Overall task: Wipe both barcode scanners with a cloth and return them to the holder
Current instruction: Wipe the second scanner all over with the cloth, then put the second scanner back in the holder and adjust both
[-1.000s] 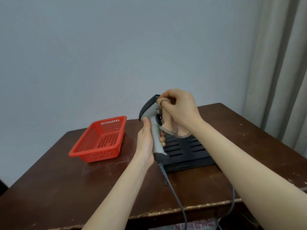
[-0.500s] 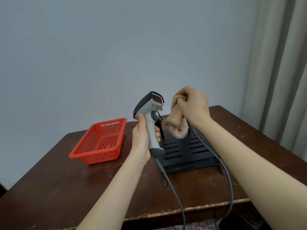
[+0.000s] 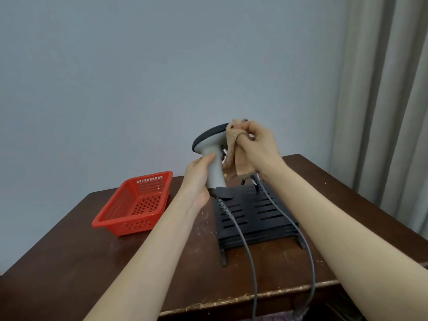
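**Item in hand: one scanner, head under the cloth**

**Scanner** (image 3: 209, 147): grey body, dark top. Your left grip (image 3: 198, 181) is curled round the handle and holds the scanner upright in the air, above the far left corner of the holder. Holding it low on the handle leaves the whole head open for wiping.

**Cloth** (image 3: 236, 158): tan and fleecy. Your right grip (image 3: 257, 147) pinches it in a bunch between thumb and fingers and presses it against the right end of the scanner head. The loose tail hangs down just beside the handle.

**Holder** (image 3: 252, 212): black slotted rack, standing right of centre on the bench (image 3: 69, 251). It sits directly below your hands, so the return should be a short drop.

**Cable** (image 3: 243, 239): grey, running from the base of the handle across the holder and off the near edge.

**Second cable** (image 3: 298, 228): starts behind your right wrist and also drops off the near edge. Its scanner is almost wholly hidden by the cloth and wrist, so you cannot tell how it sits.

**Basket** (image 3: 136, 202): red and perforated, on the left of the bench, well apart from the holder.

**Status, as judged:** wiping is under way on this scanner, and it has not yet been returned.
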A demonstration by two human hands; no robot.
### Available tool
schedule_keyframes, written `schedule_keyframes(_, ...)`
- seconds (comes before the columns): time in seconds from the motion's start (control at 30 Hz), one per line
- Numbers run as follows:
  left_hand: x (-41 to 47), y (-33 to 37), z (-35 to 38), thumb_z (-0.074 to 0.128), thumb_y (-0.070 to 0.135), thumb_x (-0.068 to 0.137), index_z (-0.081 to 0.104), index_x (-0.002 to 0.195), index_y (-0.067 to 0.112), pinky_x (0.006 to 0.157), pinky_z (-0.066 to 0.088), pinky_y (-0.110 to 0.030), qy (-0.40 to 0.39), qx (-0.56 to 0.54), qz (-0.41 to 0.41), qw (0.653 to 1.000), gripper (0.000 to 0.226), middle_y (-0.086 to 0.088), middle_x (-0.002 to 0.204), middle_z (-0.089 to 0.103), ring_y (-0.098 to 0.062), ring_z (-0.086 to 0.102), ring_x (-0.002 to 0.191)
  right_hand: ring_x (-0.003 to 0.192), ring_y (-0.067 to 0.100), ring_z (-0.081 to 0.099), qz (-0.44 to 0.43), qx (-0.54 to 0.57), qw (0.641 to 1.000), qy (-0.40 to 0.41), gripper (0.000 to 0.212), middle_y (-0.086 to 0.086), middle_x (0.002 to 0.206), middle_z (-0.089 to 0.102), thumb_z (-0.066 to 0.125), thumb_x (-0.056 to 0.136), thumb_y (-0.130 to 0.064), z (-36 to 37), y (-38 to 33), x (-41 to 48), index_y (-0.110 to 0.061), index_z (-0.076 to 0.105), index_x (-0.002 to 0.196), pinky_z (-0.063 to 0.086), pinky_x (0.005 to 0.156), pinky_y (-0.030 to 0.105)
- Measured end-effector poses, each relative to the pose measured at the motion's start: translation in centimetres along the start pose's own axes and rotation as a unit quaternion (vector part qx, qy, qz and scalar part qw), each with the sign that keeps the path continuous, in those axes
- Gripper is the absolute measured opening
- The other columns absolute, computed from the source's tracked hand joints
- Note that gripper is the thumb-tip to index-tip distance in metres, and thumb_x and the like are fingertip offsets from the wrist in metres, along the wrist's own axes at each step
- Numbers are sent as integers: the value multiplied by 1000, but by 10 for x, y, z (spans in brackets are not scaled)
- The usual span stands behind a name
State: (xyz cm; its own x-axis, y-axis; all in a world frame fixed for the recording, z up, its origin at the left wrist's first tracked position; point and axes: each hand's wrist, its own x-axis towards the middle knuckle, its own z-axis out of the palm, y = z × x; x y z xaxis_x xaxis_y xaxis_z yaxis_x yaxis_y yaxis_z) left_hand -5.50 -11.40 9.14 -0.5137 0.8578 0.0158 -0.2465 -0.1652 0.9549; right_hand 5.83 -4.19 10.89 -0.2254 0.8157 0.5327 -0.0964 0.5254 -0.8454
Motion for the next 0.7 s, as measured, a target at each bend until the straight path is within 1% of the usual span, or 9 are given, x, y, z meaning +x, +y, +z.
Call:
schedule_keyframes(0.07,0,0,4,53,15,94,61,100,0,53,53,-29,-10,-8,-2,1000,18,-13,78,63,-20,62,60,73,10,61,2,-17,999,-48,21,-4,79,66,57,88,-9,5,6,-4,-25,63,76,50,71,24)
schedule_keyframes(0.13,1,2,7,53,16,95,61,103,0,60,55,-33,-13,-26,0,1000,20,-14,81,65,-22,64,64,81,13,64,3,-19,998,-59,22,-5,81,67,55,88,-6,2,10,-3,-24,65,78,52,79,30)
schedule_keyframes(0.2,3,4,9,54,18,96,60,108,0,64,58,-35,-11,-53,-4,999,23,-14,91,67,-22,67,74,83,16,65,21,14,1000,-10,27,-2,81,68,50,89,-2,-7,10,3,-23,63,79,54,81,33)
schedule_keyframes(0.27,4,6,12,53,19,96,59,111,2,62,57,-33,-3,-53,-5,999,24,-12,97,68,-20,67,78,81,16,63,49,57,996,52,29,-1,80,65,47,92,0,-18,11,12,-22,60,79,53,79,33)
schedule_keyframes(0.33,6,8,18,52,20,96,59,109,3,58,55,-30,5,-29,-4,1000,22,-12,96,67,-19,66,76,79,16,61,69,92,989,94,29,-2,78,63,47,94,-2,-29,12,19,-23,59,78,52,77,33)
schedule_keyframes(0.4,9,10,23,51,19,96,59,103,4,59,53,-31,16,0,5,1000,18,-14,93,65,-20,65,74,78,14,59,71,101,984,132,30,-3,77,61,47,94,-2,-38,15,26,-25,57,76,51,74,32)
schedule_keyframes(0.47,13,12,30,49,14,95,59,101,4,62,52,-31,26,14,16,999,16,-13,96,64,-20,64,75,79,14,58,66,78,979,175,30,-4,78,62,46,93,-3,-47,19,31,-25,57,76,50,74,31)
schedule_keyframes(0.57,18,14,37,43,9,92,55,90,6,66,49,-32,35,15,18,999,13,-11,93,62,-20,61,76,87,17,61,66,-9,972,226,26,0,90,66,43,91,-5,-64,24,38,-24,60,85,52,82,39)
schedule_keyframes(0.7,27,14,38,42,7,91,53,88,7,70,49,-33,47,25,13,998,12,-11,91,61,-20,60,76,95,18,61,68,-86,958,266,37,-1,97,67,37,86,-1,-81,33,32,-23,66,94,49,88,34)
